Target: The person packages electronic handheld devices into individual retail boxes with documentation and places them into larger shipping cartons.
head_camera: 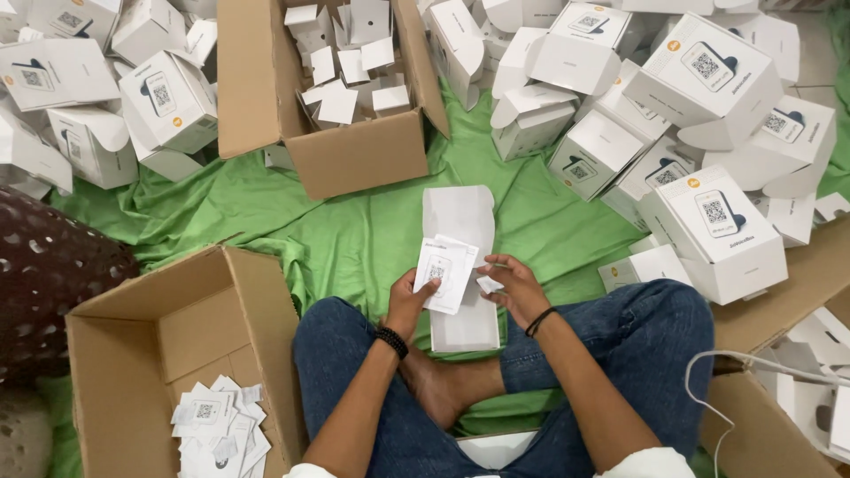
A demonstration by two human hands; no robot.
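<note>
I sit cross-legged on a green cloth point(354, 235). My left hand point(409, 301) holds a small white printed card point(445, 270) by its lower left corner. My right hand point(513, 285) pinches a small white paper piece point(489, 284) at the card's right edge. Under both hands a long flat white carton point(462, 221) lies on the cloth and reaches onto my lap. Each wrist wears a dark band.
An open brown box point(133, 354) at my left holds several loose white cards point(217, 425). Another open brown box point(354, 155) ahead holds white inserts. White printed boxes point(708, 221) are heaped at right and at far left point(164, 97). A white cable point(753, 363) crosses my right knee.
</note>
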